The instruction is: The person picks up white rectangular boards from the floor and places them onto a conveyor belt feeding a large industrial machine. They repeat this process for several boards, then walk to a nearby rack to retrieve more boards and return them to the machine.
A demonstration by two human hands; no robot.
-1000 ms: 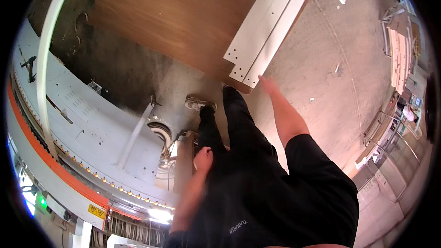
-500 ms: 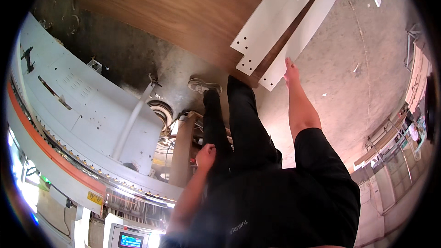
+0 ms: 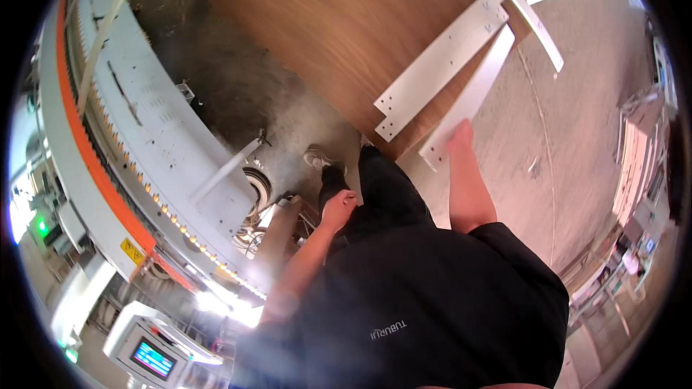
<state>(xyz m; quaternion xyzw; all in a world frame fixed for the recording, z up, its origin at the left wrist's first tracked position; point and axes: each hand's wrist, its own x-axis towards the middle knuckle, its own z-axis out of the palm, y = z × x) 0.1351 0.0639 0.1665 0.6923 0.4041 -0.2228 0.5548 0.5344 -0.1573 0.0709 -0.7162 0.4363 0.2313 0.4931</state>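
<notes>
My right hand (image 3: 460,135) grips the near end of a long narrow white board (image 3: 472,94), which slants over the right edge of a brown wood-grain panel (image 3: 317,21). Its fingers are partly hidden behind the board. Beside it, a second white board (image 3: 436,65) with small dark holes and notched ends lies flat on the brown panel. In front of my thighs, my left hand (image 3: 339,209) is curled closed, with nothing visible in it.
A long pale machine (image 3: 158,115) with an orange strip and a row of yellow rollers curves along the left. Its control screen (image 3: 153,357) is at lower left. A white strip (image 3: 522,7) arches across the upper right. Stacked boards (image 3: 634,158) stand far right.
The white board in my right hand has swung away from the other board and tilted onto its edge. My view has shifted, and my left hand has moved up and right.
</notes>
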